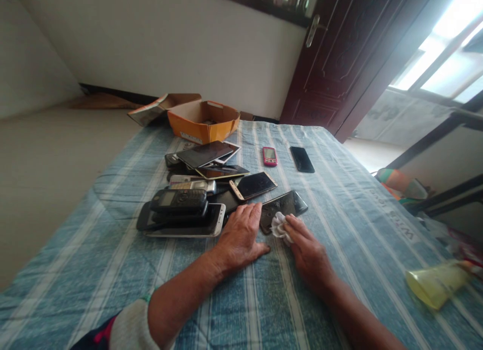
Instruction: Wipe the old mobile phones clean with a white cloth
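Observation:
A dark smartphone [289, 203] lies aslant on the striped cloth in front of me. My right hand [308, 247] is closed on a crumpled white tissue [279, 227], which rests at the phone's near edge. To the left, my left hand [243, 231] lies with its fingers stretched and its thumb apart; its fingertips are by the phone's left end, and whether they touch it I cannot tell. Just beyond is a gold-edged smartphone [256, 185]. Beside my left hand, a black keypad phone [179, 200] sits on top of a white-edged smartphone [184, 227].
Several more phones are heaped further back, a black tablet-like phone [206, 154] uppermost. An orange cardboard box [204, 128] stands open behind them. A pink phone [269, 157] and a black smartphone [302, 159] lie apart at the back right. A yellow transparent object [435, 284] is at the right edge.

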Available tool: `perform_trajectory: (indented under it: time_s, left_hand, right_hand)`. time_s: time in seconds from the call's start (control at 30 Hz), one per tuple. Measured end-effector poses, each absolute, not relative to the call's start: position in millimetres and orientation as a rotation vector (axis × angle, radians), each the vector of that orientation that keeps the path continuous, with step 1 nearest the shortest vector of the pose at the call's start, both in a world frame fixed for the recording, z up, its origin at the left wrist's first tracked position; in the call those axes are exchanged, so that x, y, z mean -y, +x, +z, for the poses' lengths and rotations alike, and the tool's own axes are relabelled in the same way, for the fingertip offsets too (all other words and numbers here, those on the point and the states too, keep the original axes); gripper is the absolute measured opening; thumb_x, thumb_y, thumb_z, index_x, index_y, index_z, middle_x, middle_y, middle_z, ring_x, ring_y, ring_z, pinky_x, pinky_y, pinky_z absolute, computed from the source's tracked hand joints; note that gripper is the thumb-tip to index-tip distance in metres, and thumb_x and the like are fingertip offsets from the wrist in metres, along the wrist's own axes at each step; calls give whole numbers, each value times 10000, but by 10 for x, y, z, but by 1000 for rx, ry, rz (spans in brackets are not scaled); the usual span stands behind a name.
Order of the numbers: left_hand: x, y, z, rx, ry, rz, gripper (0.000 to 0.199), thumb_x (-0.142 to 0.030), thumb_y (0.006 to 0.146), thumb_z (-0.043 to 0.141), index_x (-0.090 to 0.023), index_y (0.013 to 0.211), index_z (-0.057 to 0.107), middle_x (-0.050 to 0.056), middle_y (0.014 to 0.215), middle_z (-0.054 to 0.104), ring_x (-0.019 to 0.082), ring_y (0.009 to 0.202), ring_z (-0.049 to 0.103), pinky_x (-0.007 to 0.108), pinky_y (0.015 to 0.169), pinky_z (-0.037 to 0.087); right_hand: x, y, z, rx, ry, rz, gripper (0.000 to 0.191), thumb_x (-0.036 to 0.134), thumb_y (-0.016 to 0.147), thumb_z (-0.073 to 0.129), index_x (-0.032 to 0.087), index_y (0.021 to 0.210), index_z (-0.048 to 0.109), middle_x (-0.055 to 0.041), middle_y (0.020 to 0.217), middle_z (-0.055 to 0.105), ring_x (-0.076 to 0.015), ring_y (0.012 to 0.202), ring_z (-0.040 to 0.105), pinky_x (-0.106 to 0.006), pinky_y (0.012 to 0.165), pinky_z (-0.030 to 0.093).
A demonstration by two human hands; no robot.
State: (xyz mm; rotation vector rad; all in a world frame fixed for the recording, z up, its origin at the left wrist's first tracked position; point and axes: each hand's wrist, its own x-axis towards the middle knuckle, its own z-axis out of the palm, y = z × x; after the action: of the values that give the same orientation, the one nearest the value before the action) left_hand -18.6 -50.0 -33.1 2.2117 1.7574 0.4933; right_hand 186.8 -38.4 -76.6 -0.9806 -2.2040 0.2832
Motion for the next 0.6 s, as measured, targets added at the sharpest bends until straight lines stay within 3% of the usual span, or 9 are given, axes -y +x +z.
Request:
perform_trajectory:
  time_s: [0.43,0.6]
  left_hand:
    - [492,-182,-277,-1754,2201,454,903,-336,610,746,-19,1365,364,210,1388,467,322,1283,412,424,1094,326]
    - [477,-199,-322,-1738,2206,511,843,-328,614,720,-83,1349,387,192,1368,487,334,1269,432,465,1070,356]
  right_hand:
    - [276,1755,-657,1974,-1053,413,348,141,877,449,189,1146,665,-128,1241,623,-242,1171,580,-436,999,483]
    - [236,1533,-632,2079,-1011,356,383,87,863,421,154,1168,644,-149,1269,597,-244,1212,542,-427,1016,464]
